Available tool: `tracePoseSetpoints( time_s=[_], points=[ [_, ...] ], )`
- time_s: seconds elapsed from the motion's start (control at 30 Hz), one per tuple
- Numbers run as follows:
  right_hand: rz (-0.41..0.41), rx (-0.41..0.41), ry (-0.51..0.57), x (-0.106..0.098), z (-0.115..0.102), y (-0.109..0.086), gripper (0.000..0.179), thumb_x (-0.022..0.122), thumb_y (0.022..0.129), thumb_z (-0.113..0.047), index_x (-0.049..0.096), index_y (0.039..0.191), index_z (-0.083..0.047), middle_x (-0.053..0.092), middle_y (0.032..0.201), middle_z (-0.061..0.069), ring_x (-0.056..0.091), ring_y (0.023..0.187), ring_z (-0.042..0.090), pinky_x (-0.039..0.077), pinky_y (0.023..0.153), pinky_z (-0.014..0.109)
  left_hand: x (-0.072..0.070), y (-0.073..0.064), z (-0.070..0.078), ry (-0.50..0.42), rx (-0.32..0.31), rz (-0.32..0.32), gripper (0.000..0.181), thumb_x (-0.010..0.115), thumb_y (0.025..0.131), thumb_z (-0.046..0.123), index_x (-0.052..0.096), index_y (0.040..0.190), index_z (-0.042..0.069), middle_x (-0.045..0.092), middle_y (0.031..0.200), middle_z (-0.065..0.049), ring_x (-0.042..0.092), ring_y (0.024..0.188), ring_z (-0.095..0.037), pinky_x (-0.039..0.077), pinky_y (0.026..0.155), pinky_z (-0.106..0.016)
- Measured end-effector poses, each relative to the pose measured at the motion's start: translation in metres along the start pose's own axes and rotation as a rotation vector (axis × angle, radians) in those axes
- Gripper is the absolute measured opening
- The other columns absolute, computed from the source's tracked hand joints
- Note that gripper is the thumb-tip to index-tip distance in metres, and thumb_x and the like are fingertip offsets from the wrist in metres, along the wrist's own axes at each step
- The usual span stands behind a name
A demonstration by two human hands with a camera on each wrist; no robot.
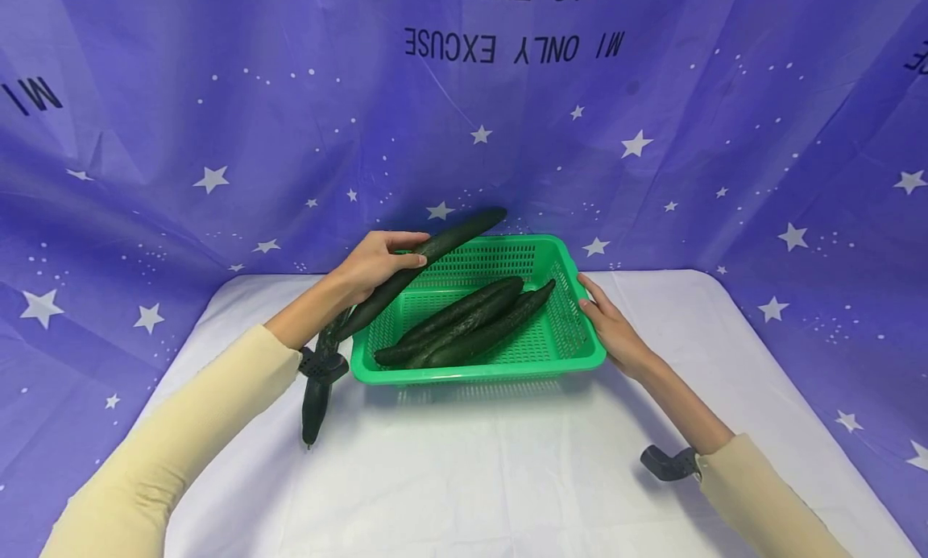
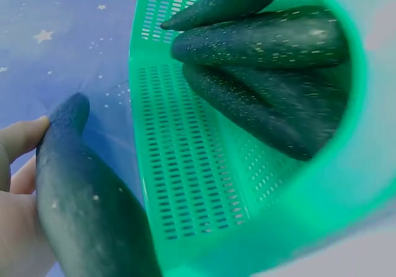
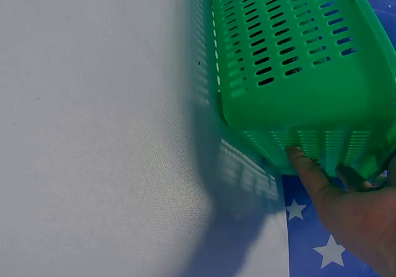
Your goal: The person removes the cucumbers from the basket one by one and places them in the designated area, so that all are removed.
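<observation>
My left hand grips a long dark green cucumber slantwise across the left end of a green plastic basket. The left wrist view shows this held cucumber close up, with fingers around its side, beside the basket wall. Inside the basket lie several cucumbers, side by side. My right hand holds the basket's right end; from the right wrist, its fingers press against the slotted end wall. Another cucumber lies left of the basket, partly hidden by my left wrist.
A white cloth covers the table under the basket. Behind and at both sides hangs a purple-blue curtain with white stars and lettering. Dark wrist-worn devices sit on the left wrist and right wrist.
</observation>
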State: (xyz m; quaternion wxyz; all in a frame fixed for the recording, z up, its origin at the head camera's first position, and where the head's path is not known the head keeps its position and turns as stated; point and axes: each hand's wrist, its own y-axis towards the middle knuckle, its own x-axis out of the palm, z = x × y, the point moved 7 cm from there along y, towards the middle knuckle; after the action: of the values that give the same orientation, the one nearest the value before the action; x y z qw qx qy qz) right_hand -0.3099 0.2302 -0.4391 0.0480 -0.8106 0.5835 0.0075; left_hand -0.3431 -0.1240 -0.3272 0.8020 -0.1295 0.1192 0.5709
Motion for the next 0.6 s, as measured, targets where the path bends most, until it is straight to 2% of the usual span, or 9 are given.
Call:
tracePoseSetpoints(
  time_s=[0.13,0.27,0.37,0.47,0.6],
  points=[
    [-0.002,0.004,-0.003,0.0,0.0,0.0,0.06,0.032,0.111,-0.034,0.002,0.163,-0.027,0.03,0.152,0.027,0.053,0.119,0.037,0.055,0.084,0.033,-0.015,-0.019,-0.012,-0.018,-0.039,0.071,0.051,0.069,0.096,0.013,0.055,0.145,0.013,0.051,0.147,-0.008,0.051,0.129,-0.024,0.047,0.102,-0.038],
    [-0.003,0.009,-0.009,0.001,0.0,0.0,0.06,0.032,0.111,-0.034,0.002,0.163,-0.026,0.03,0.152,0.027,0.054,0.118,0.038,0.056,0.084,0.033,-0.032,-0.04,-0.026,-0.081,-0.068,0.12,0.053,0.069,0.095,0.012,0.053,0.146,0.012,0.055,0.14,-0.013,0.064,0.107,-0.021,0.056,0.086,-0.032],
    [0.004,0.007,-0.017,0.0,-0.001,0.0,0.06,0.032,0.111,-0.033,0.002,0.163,-0.025,0.031,0.151,0.027,0.054,0.118,0.039,0.056,0.083,0.032,-0.045,-0.054,-0.036,-0.124,-0.07,0.153,0.055,0.068,0.095,0.011,0.051,0.148,0.01,0.058,0.131,-0.014,0.066,0.098,-0.016,0.057,0.08,-0.028],
    [0.003,0.005,-0.021,0.0,0.0,0.0,0.06,0.032,0.111,-0.033,0.001,0.163,-0.026,0.03,0.152,0.027,0.05,0.121,0.039,0.055,0.085,0.031,-0.056,-0.067,-0.048,-0.167,-0.077,0.18,0.058,0.068,0.095,0.011,0.047,0.149,0.007,0.06,0.125,-0.009,0.066,0.094,-0.012,0.057,0.079,-0.026],
    [0.001,0.004,-0.023,0.001,-0.001,0.0,0.06,0.032,0.111,-0.034,0.001,0.163,-0.027,0.028,0.154,0.027,0.047,0.125,0.04,0.053,0.087,0.029,-0.071,-0.082,-0.065,-0.182,-0.091,0.22,0.06,0.066,0.097,0.012,0.043,0.151,0.005,0.055,0.136,-0.01,0.064,0.099,-0.008,0.056,0.079,-0.024]
  ],
)
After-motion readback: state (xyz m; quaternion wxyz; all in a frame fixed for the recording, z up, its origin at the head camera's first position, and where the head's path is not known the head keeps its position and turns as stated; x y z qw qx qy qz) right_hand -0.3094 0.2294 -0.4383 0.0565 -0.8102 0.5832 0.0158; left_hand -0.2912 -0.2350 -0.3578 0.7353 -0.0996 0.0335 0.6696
